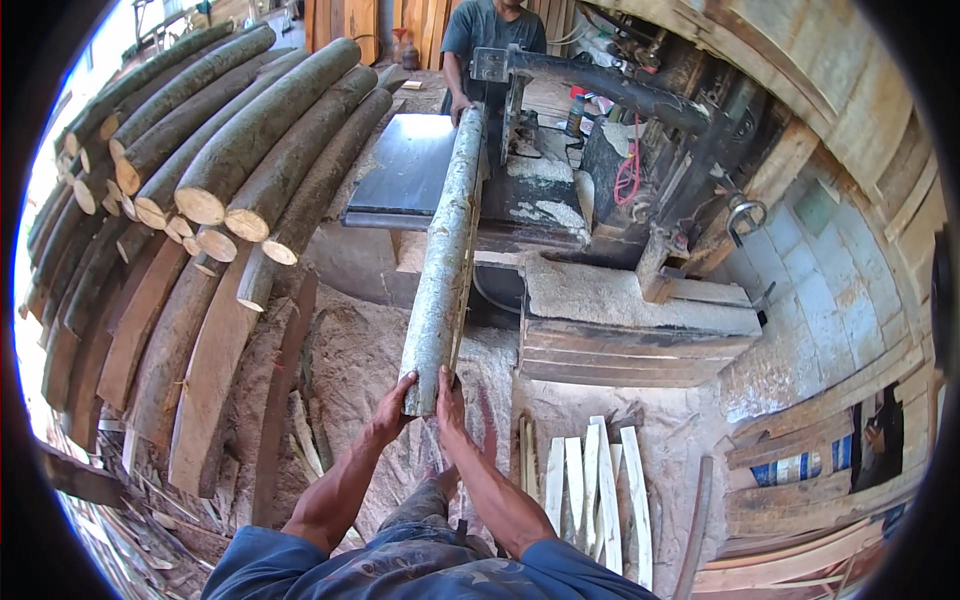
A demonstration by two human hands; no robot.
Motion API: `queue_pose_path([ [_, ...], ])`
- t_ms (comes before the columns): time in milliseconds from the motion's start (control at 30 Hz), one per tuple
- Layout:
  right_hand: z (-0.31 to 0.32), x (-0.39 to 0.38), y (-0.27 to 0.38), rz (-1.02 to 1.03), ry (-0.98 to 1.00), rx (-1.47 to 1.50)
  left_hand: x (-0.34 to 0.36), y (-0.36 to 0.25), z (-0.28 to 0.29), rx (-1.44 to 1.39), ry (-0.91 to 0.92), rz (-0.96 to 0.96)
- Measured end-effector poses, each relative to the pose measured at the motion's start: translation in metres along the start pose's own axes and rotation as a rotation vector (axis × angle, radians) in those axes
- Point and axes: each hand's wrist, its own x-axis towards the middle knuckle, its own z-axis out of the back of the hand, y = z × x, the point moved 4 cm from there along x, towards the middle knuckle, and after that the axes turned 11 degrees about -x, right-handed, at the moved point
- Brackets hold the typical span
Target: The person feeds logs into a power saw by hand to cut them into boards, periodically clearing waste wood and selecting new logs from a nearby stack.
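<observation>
A long grey-barked log point(442, 250) stretches away from me, its far part resting on the dark metal saw table point(400, 165). Its near end is held up in front of my body. My left hand point(393, 398) grips that end from the left side, and my right hand point(450, 392) presses against it from the right. Fingers of both hands are partly hidden by the log. Past the far end, beside the upright saw machine point(510, 110), a co-worker point(495, 28) has a hand at the log. The blade cannot be made out clearly.
A tall pile of logs point(240, 170) stands on the left, with thick rough boards leaning below it. To the right is a sawdust-covered wooden block point(640, 330). Pale sawn strips point(600, 490) lie on the dusty floor near my right arm.
</observation>
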Motion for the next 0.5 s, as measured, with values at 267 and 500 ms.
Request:
queue_pose_path([
  [267, 0.022, -0.132, -0.036, -0.019, 0.001, -0.203, -0.116, 0.053, 0.024, 0.074, -0.012, 0.013],
  [500, 0.041, -0.213, -0.128, 0.106, 0.126, -0.093, -0.215, 0.130, 0.070, -0.201, 0.058, -0.006],
])
